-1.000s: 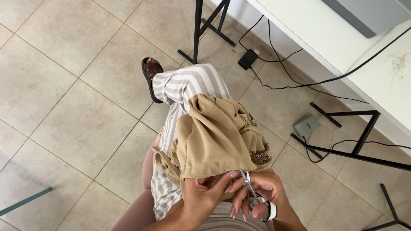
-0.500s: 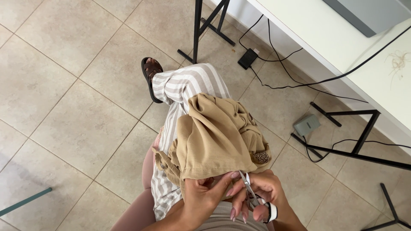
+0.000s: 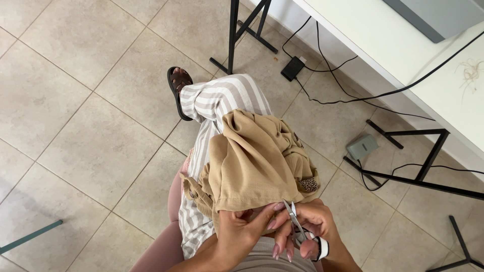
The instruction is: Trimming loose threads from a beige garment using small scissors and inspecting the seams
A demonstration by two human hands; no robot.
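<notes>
A seated person works at the hem of a tan garment [image 3: 254, 161] draped over a raised knee, seen from a camera worn on the head. The left hand [image 3: 242, 234] is closed on the cloth's lower edge, its thumb and forefinger pinching the fabric just beside the blades; the other fingers curl under the cloth and cannot be seen. The right hand [image 3: 312, 226] is wrapped around a small pair of scissors [image 3: 297, 229], the steel blades rising from the fist toward the hem and meeting it right next to the left hand's pinch. Whether the blades are parted or closed is too fine to make out, and the point where they touch the cloth is partly masked by the fingers. A white-and-black handle shows below the right hand's knuckles, by the wrist.

Beyond the grip, the garment bunches into folds, with a patch of leopard-print lining [image 3: 308, 184] peeping out on the right hand's side. Under it run striped grey-and-white trousers [image 3: 217, 100] ending in a dark sandal [image 3: 177, 90] on the tiled floor [image 3: 91, 126]. Both forearms are cut off by the lower edge of the frame. Farther off, past the right hand, a white table [image 3: 403, 45] on black legs stands over trailing black cables [image 3: 333, 65], a black power adapter [image 3: 292, 68] and a small grey box [image 3: 362, 146]. A loose tangle of thread [image 3: 471, 70] lies on the tabletop.
</notes>
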